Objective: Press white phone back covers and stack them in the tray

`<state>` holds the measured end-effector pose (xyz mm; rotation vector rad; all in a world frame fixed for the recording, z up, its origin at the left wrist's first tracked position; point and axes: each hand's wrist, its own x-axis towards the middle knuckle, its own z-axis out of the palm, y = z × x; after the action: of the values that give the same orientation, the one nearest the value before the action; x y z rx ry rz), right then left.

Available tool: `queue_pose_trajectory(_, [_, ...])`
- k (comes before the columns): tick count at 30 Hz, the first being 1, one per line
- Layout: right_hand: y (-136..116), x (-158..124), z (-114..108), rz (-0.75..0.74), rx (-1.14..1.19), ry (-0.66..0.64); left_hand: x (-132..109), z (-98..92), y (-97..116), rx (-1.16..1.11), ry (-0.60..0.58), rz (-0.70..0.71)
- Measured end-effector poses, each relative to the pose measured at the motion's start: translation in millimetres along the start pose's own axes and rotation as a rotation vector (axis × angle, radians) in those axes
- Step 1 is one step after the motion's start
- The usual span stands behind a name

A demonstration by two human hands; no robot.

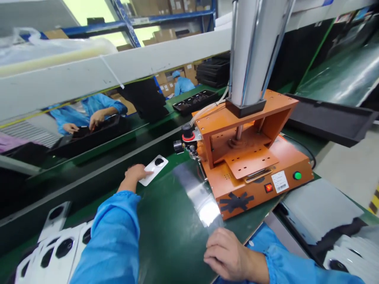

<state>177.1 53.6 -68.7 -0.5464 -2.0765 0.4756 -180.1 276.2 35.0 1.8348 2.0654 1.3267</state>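
At the far side of the green bench, my left hand (135, 176) grips the near end of a flat white panel with rounded corners (154, 170). A round black camera-like area (159, 161) sits at the panel's far end. My right hand (226, 254) is closed in a pinch at the near edge of a clear, shiny plastic film (204, 203), which lies beside the orange press. The fingertips of my left hand are partly hidden by the panel and the hand itself.
An orange press (248, 165) with lit red and green buttons stands at the right. Several similar white panels (56, 252) lie at the lower left, more (352, 256) at the lower right. A co-worker (89, 114) handles a black tray across the line.
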Motion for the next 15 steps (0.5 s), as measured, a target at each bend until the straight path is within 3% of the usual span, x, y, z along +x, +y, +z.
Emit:
queue_pose_trajectory(3, [2.2, -2.0, -1.0, 0.016, 0.057, -0.015, -16.8, -13.0, -5.5, 0.141, -0.058, -0.161])
queue_pose_trajectory(6, [-1.7, 4.4, -2.5, 0.106, 0.149, 0.013, -62.9, -31.5, 4.1, 0.220, -0.106, -0.254])
queue_pose_trajectory(8, [-7.0, 15.4, -1.7, 0.272, 0.258, 0.027, -115.4, -43.3, 17.6, 0.219, -0.167, -0.276])
queue_pose_trajectory(11, [-10.9, 39.3, 4.4, 0.543, 0.443, -0.023, -216.1, -51.8, 40.7, 0.109, -0.237, -0.364])
queue_pose_trajectory(13, [-6.8, 55.3, 11.9, 0.637, 0.495, -0.076, -281.3, -49.2, 55.7, -0.022, -0.219, -0.503])
queue_pose_trajectory(15, [1.9, 67.0, 20.9, 0.675, 0.493, -0.113, -331.6, -41.9, 71.1, -0.075, -0.267, -0.579])
